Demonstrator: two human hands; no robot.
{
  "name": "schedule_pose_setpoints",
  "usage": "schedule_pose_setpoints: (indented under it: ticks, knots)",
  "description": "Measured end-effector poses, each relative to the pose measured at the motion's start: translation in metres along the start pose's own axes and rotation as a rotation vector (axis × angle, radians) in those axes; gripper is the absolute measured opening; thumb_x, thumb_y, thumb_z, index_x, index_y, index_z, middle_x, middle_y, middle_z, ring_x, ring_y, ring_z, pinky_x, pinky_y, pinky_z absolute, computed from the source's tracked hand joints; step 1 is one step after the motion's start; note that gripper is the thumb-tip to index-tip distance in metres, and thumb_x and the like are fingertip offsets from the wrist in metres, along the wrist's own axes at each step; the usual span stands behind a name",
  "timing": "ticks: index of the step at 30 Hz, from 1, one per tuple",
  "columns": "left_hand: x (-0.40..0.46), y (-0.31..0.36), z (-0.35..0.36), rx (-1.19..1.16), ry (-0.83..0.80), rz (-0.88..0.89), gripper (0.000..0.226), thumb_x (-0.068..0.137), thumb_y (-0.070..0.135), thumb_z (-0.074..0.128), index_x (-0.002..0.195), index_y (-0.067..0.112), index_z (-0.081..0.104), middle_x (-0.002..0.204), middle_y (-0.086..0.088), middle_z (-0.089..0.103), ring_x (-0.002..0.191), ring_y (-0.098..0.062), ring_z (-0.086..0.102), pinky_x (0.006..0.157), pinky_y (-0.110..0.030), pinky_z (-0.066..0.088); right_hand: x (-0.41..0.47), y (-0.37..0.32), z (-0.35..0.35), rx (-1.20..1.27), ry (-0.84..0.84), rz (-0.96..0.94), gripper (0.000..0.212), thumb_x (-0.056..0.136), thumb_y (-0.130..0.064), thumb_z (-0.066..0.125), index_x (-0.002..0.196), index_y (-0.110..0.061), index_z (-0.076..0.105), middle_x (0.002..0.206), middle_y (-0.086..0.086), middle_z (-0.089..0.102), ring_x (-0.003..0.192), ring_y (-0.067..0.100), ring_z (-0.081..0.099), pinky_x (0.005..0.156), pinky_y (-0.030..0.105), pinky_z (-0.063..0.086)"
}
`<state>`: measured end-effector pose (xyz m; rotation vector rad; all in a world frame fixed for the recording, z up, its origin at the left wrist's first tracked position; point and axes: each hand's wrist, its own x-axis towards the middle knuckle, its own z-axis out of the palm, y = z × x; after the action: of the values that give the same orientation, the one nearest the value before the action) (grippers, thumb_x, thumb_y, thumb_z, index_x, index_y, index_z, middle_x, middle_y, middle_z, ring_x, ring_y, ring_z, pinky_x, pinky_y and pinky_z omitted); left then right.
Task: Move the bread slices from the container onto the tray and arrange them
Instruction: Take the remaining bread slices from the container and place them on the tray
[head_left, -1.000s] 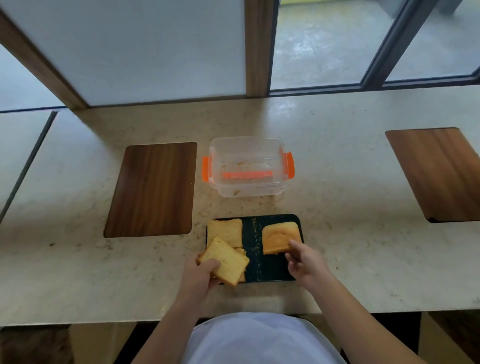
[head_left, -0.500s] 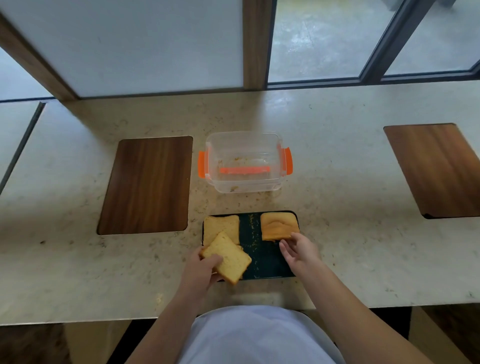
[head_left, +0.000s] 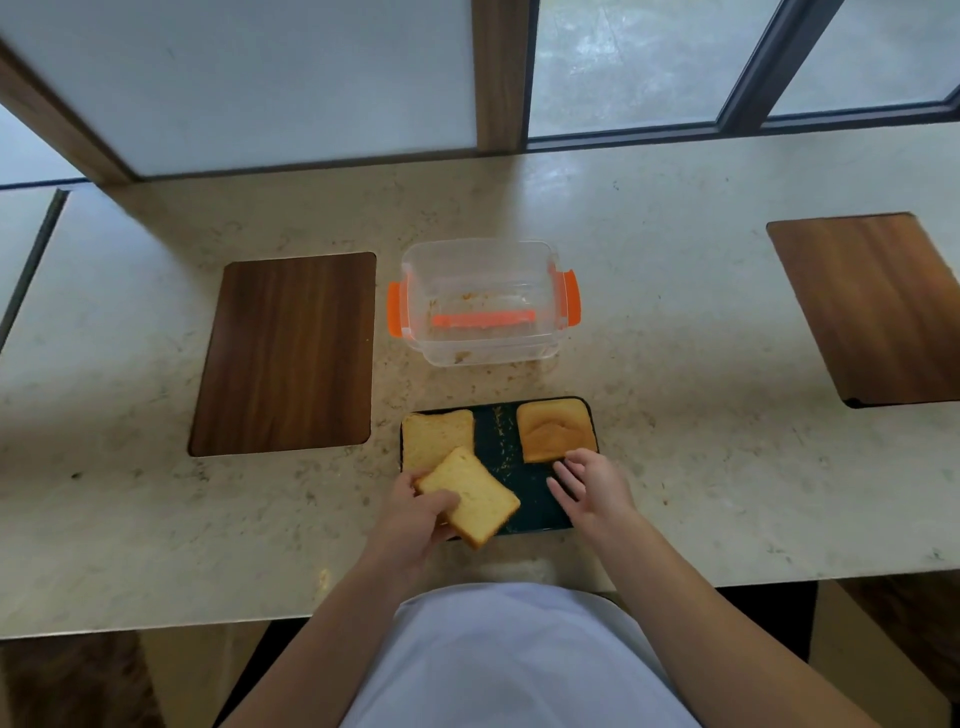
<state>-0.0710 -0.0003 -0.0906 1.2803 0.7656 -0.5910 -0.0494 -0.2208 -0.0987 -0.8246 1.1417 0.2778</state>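
Three bread slices are visible at the dark tray (head_left: 540, 512), which lies on the pale stone counter (head_left: 675, 322) directly in front of the person. One flat slice (head_left: 435, 435) occupies the far-left corner of the tray, and a browner crust-end slice (head_left: 556, 429) occupies the far-right corner; a strip of bare tray scattered with crumbs separates them. The left hand (head_left: 415, 514) grips the third slice (head_left: 475, 496) by its near-left edge, thumb on top and fingers underneath, holding it tilted and rotated above the near-left part of the tray, where it overlaps the near edge of the flat slice. The right hand (head_left: 589, 483) holds nothing: its fingers are spread and relaxed over the near-right part of the tray, fingertips just beside the near edge of the crust-end slice; contact cannot be determined. The clear container (head_left: 485, 304) with orange side clips stands just beyond the tray and holds only crumbs. A wooden board (head_left: 285, 353) lies left of the container, and a second board (head_left: 878, 306) lies well apart at the right.
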Motion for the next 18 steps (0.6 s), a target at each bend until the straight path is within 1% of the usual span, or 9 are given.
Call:
schedule_pose_setpoints:
  ticks: [2, 3, 5, 7, 8, 11, 14, 17, 18]
  knots:
    - [0.001, 0.0, 0.003, -0.008, -0.012, -0.018, 0.048, 0.087, -0.006, 0.064, 0.125, 0.017, 0.046, 0.126, -0.015, 0.051, 0.104, -0.033, 0.063, 0.07, -0.043, 0.061, -0.003, 0.006, -0.006, -0.116, -0.002, -0.006, 0.023, 0.098, -0.006, 0.056, 0.12, -0.01, 0.051, 0.134, 0.013, 0.056, 0.119, 0.028, 0.061, 0.078, 0.038, 0.058]
    - [0.002, -0.001, 0.006, -0.023, -0.018, -0.026, 0.046, 0.087, -0.006, 0.065, 0.122, 0.018, 0.047, 0.125, -0.015, 0.052, 0.103, -0.034, 0.064, 0.071, -0.045, 0.061, -0.006, 0.009, -0.01, -0.202, -0.022, 0.003, 0.022, 0.098, -0.009, 0.058, 0.119, -0.009, 0.054, 0.131, 0.011, 0.059, 0.114, 0.027, 0.064, 0.074, 0.035, 0.058]
    - [0.002, -0.002, 0.013, -0.052, -0.02, -0.023, 0.043, 0.085, -0.007, 0.066, 0.115, 0.019, 0.049, 0.122, -0.015, 0.052, 0.103, -0.035, 0.063, 0.071, -0.046, 0.061, -0.012, 0.018, -0.018, -0.387, -0.095, 0.042, 0.028, 0.096, -0.021, 0.064, 0.121, -0.008, 0.06, 0.123, 0.011, 0.067, 0.103, 0.026, 0.07, 0.072, 0.034, 0.058]
    - [0.003, -0.004, 0.022, -0.04, -0.013, 0.017, 0.046, 0.083, -0.007, 0.069, 0.116, 0.019, 0.048, 0.12, -0.014, 0.053, 0.103, -0.033, 0.064, 0.065, -0.038, 0.061, -0.02, 0.022, -0.026, -0.515, -0.148, 0.07, 0.031, 0.093, -0.033, 0.069, 0.113, -0.008, 0.068, 0.109, 0.012, 0.076, 0.092, 0.025, 0.075, 0.072, 0.034, 0.06]
    - [0.004, -0.004, 0.027, -0.014, -0.015, 0.044, 0.048, 0.082, -0.007, 0.07, 0.117, 0.018, 0.048, 0.12, -0.014, 0.053, 0.102, -0.032, 0.063, 0.063, -0.033, 0.06, -0.022, 0.023, -0.03, -0.544, -0.177, 0.051, 0.03, 0.091, -0.034, 0.071, 0.109, -0.009, 0.071, 0.104, 0.012, 0.078, 0.088, 0.024, 0.076, 0.071, 0.033, 0.061]
    - [0.003, -0.003, 0.045, 0.098, -0.04, 0.093, 0.048, 0.081, -0.007, 0.072, 0.11, 0.024, 0.049, 0.116, -0.008, 0.051, 0.1, -0.026, 0.061, 0.06, -0.028, 0.059, -0.025, 0.015, -0.042, -0.567, -0.274, -0.07, 0.025, 0.091, -0.023, 0.072, 0.109, -0.006, 0.071, 0.101, 0.015, 0.079, 0.089, 0.026, 0.077, 0.07, 0.029, 0.061]
    - [0.005, -0.006, 0.056, 0.189, -0.033, 0.086, 0.041, 0.083, -0.002, 0.071, 0.104, 0.026, 0.05, 0.114, -0.009, 0.053, 0.099, -0.024, 0.062, 0.066, -0.032, 0.061, -0.021, 0.004, -0.049, -0.619, -0.226, -0.15, 0.022, 0.091, -0.016, 0.071, 0.11, -0.004, 0.07, 0.099, 0.016, 0.078, 0.091, 0.029, 0.076, 0.076, 0.035, 0.06]
    - [0.006, -0.009, 0.064, 0.359, -0.011, 0.091, 0.027, 0.085, 0.013, 0.071, 0.104, 0.025, 0.056, 0.108, -0.005, 0.061, 0.095, -0.018, 0.063, 0.074, -0.033, 0.059, -0.013, -0.008, -0.056, -0.753, -0.121, -0.262, 0.014, 0.093, -0.014, 0.068, 0.106, -0.01, 0.071, 0.093, 0.009, 0.077, 0.073, 0.014, 0.074, 0.056, 0.022, 0.051]
    - [0.007, -0.009, 0.067, 0.416, -0.012, 0.093, 0.025, 0.085, 0.016, 0.071, 0.104, 0.025, 0.057, 0.105, -0.001, 0.062, 0.093, -0.016, 0.063, 0.075, -0.032, 0.058, -0.009, -0.011, -0.059, -0.811, -0.081, -0.311, 0.013, 0.093, -0.014, 0.067, 0.105, -0.011, 0.071, 0.092, 0.006, 0.076, 0.07, 0.01, 0.072, 0.053, 0.019, 0.049]
